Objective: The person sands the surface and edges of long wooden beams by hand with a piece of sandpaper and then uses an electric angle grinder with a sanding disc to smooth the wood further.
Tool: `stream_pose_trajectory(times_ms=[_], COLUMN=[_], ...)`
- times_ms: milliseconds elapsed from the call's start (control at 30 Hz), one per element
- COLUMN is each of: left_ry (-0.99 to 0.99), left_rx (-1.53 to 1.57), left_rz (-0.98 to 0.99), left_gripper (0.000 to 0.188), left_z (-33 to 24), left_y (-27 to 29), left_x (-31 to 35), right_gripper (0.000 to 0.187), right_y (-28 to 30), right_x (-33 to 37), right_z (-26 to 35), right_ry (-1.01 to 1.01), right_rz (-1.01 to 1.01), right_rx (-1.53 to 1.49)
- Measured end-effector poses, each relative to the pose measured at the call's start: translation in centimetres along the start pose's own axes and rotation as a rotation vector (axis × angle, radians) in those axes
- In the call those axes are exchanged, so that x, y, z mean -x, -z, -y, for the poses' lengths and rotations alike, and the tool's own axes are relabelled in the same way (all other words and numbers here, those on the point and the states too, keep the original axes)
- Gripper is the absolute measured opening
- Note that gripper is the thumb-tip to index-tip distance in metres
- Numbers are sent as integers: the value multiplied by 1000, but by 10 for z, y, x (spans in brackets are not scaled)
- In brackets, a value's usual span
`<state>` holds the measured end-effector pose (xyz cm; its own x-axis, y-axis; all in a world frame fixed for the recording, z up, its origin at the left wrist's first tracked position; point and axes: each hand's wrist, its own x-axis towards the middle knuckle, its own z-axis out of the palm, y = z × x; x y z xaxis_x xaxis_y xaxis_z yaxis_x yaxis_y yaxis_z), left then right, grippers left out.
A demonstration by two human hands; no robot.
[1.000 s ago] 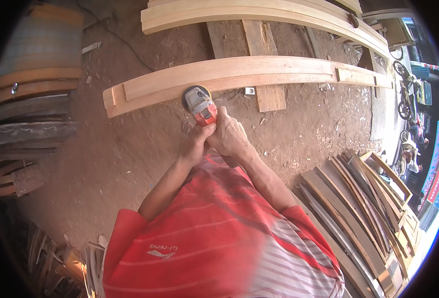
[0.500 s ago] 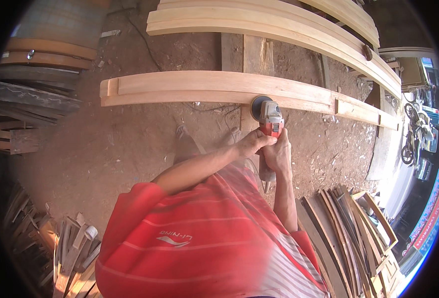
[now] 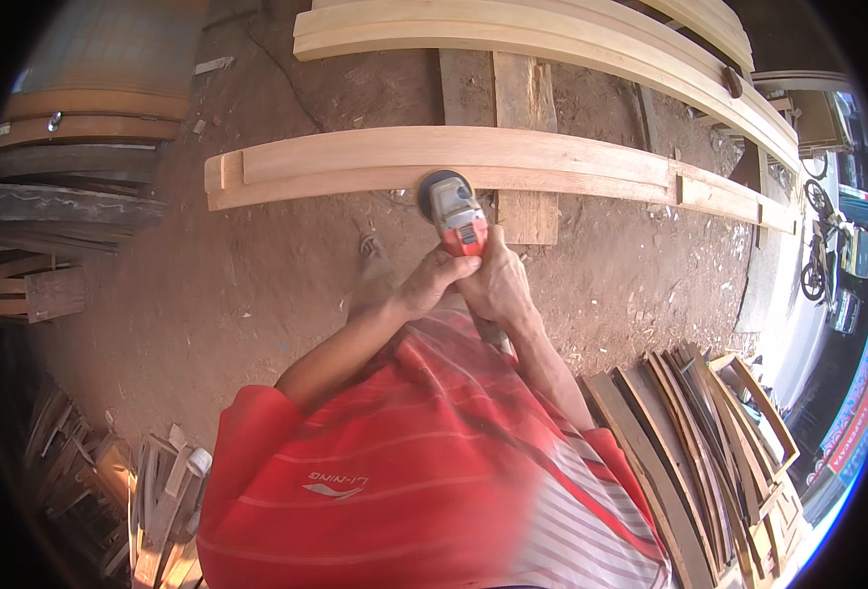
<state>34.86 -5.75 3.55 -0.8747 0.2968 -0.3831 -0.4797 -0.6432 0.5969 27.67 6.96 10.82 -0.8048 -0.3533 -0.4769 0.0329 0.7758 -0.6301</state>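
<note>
Both my hands grip a red and grey angle grinder (image 3: 461,218) with a round disc at its far end. My left hand (image 3: 436,279) is closed around the left side of the red body, thumb over the top. Wrapped round the right side and the rear of the body is my right hand (image 3: 500,280). The disc (image 3: 424,196) meets the near edge of a long pale wooden beam (image 3: 355,162), left of its middle. That beam lies crosswise in front of me and has a stepped profile. Much of the grinder's rear is hidden by my hands.
Beyond lie more pale beams (image 3: 513,37), with a support plank (image 3: 527,216) beneath the near beam. Dark boards (image 3: 66,201) are stacked at the left. Wood offcuts (image 3: 169,491) and long strips (image 3: 684,422) lean at lower left and right. A motorcycle (image 3: 820,240) stands far right.
The grinder has slid left along the beam's near edge, both hands moving with it, and it now tilts with its disc toward the left. My hold stays the same.
</note>
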Motion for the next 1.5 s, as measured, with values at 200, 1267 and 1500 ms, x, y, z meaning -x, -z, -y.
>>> stream_pose_trajectory(times_ms=[200,1267,1500], left_ry=[-154,263,124], left_rx=[165,-95,-100], left_rz=[-145,334,131], left_gripper=[52,60,56], left_z=[-17,89,63], left_y=[60,-209,-157], left_x=[74,-247,-169], right_gripper=[53,47,60], right_y=[-73,221,173], right_x=[-7,5,1], right_z=[58,-215,-155], right_ry=[184,-219,-106], right_rz=[118,-399,-133], right_rx=[33,-139,-109])
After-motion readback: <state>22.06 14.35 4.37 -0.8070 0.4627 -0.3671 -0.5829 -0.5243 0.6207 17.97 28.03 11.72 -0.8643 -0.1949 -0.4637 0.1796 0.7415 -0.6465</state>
